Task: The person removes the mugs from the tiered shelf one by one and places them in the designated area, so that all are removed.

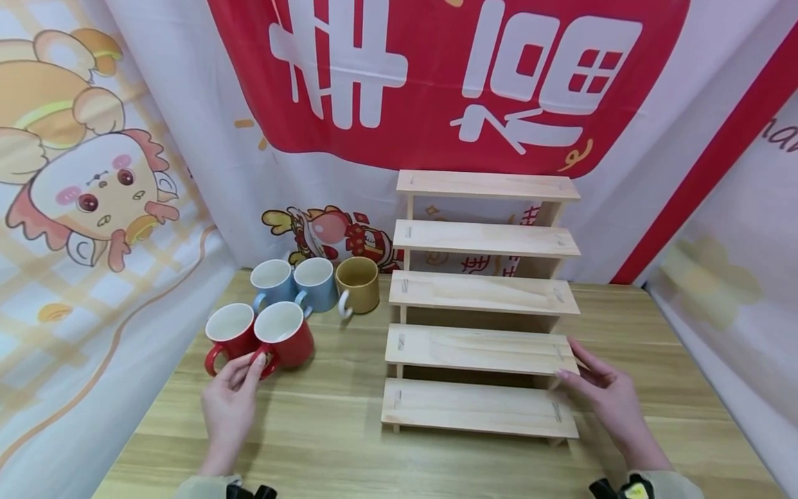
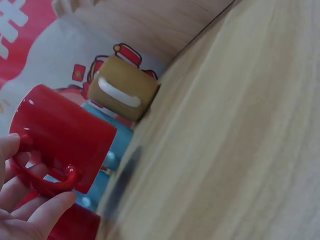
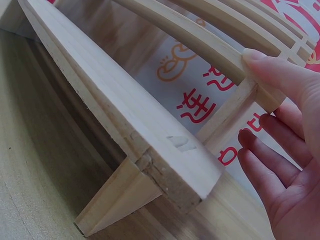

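My left hand pinches the handle of the nearer red mug, thumb on one side and fingers through or behind the handle. In the left wrist view this red mug looks slightly raised, with a dark shadow on the table beside it. A second red mug stands just left of it. My right hand holds the right end of the second-lowest step of a wooden stepped rack. The right wrist view shows the thumb on the step's edge, other fingers loosely bent beside it.
Behind the red mugs stand two light blue mugs and a mustard mug with a white handle. All are on a wood-grain table. Printed cloth closes off the back and both sides.
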Available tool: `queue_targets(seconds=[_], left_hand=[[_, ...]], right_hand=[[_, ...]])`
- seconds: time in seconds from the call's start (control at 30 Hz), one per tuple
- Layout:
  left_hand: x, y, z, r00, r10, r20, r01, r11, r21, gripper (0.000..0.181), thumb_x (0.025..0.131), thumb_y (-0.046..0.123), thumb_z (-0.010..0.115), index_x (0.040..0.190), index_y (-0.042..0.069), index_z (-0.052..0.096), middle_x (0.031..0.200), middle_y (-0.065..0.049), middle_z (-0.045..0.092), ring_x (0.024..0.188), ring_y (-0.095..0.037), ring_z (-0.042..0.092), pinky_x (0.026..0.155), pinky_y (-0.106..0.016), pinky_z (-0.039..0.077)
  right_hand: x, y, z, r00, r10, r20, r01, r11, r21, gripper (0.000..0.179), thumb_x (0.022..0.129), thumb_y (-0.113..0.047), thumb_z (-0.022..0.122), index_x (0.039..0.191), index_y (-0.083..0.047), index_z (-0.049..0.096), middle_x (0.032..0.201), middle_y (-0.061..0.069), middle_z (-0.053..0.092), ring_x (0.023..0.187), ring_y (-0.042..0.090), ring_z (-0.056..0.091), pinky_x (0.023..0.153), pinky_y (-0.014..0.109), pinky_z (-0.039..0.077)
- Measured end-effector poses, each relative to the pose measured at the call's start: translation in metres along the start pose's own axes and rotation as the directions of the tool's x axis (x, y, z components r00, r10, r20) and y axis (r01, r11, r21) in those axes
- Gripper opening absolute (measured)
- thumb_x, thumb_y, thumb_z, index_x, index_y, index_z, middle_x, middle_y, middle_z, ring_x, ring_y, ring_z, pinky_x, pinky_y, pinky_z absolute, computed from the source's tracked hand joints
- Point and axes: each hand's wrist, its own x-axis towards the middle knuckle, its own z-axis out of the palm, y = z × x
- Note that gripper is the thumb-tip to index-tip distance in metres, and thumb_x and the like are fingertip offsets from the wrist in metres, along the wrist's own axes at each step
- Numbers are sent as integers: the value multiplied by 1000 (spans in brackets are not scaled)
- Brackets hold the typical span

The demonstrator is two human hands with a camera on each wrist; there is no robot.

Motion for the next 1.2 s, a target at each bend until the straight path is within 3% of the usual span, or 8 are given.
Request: queue_targets(seconds=[0.4, 0.57, 0.7, 0.8, 0.93, 1.07, 1.13, 1.2], left_hand=[[6, -20, 2, 989, -137, -47, 137, 990, 6, 32, 93, 23, 78, 108, -6, 73, 83, 27, 68, 82, 9, 67, 69, -12, 55], [8, -22, 5, 987, -160, -29, 161, 987, 17, 37, 92, 29, 79, 110, -3, 74, 88, 19, 73, 84, 9, 68, 69, -11, 55], [7, -18, 5, 980, -197, -30, 197, 980, 2, 43, 89, 27, 82, 121, 2, 70, 107, -1, 76, 90, 5, 68, 73, -11, 54], [5, -9, 5, 988, -149, -35, 150, 989, 5, 53, 88, 25, 84, 133, 7, 64, 126, -11, 70, 108, -7, 67, 86, -14, 53], [0, 7, 4, 998, 58, -22, -54, 988, 144, 62, 83, 27, 89, 139, 19, 63, 135, -2, 65, 125, -19, 60, 99, -15, 45], [0, 27, 8, 951, 284, 121, -307, 915, 263, 80, 73, 28, 96, 144, 28, 60, 143, 4, 59, 132, -22, 54, 102, -12, 40], [2, 37, 13, 897, 357, 261, -425, 860, 282, 92, 68, 34, 98, 149, 26, 54, 150, 1, 53, 138, -25, 47, 109, -20, 38], [6, 44, 21, 821, 391, 416, -529, 795, 297, 107, 65, 47, 97, 155, 24, 45, 157, -1, 44, 145, -26, 37, 118, -30, 31]], right_hand=[[-2, 5, 2, 1000, -18, 11, 18, 1000, 16, 70, 93, -24, 78, 153, -13, 45, 152, 2, 46, 111, -8, 58, 88, 12, 50], [-2, 4, 1, 1000, -14, -3, 14, 1000, -14, 70, 94, -27, 77, 154, -17, 44, 153, 12, 42, 108, -8, 60, 88, 12, 49], [-1, 3, 0, 1000, -7, -3, 7, 1000, -9, 71, 94, -27, 78, 155, -17, 43, 154, 10, 41, 109, -8, 59, 88, 11, 49], [0, 3, 0, 1000, -9, 1, 9, 1000, -3, 71, 94, -27, 78, 155, -16, 43, 154, 6, 42, 109, -9, 58, 88, 10, 48], [-1, 5, 1, 1000, -17, -3, 17, 1000, 17, 69, 93, -24, 78, 154, -17, 45, 152, 1, 46, 110, -8, 59, 89, 11, 48], [-2, 5, 1, 1000, -28, -2, 28, 999, 37, 69, 93, -23, 78, 153, -16, 46, 150, -2, 47, 111, -8, 59, 89, 12, 49], [-2, 4, 1, 999, -37, 2, 37, 998, 48, 69, 93, -21, 78, 153, -14, 45, 150, -4, 47, 111, -8, 59, 89, 12, 49], [-1, 4, 1, 999, -33, 2, 33, 997, 66, 68, 93, -19, 78, 153, -14, 45, 150, -6, 47, 111, -8, 59, 89, 12, 49]])
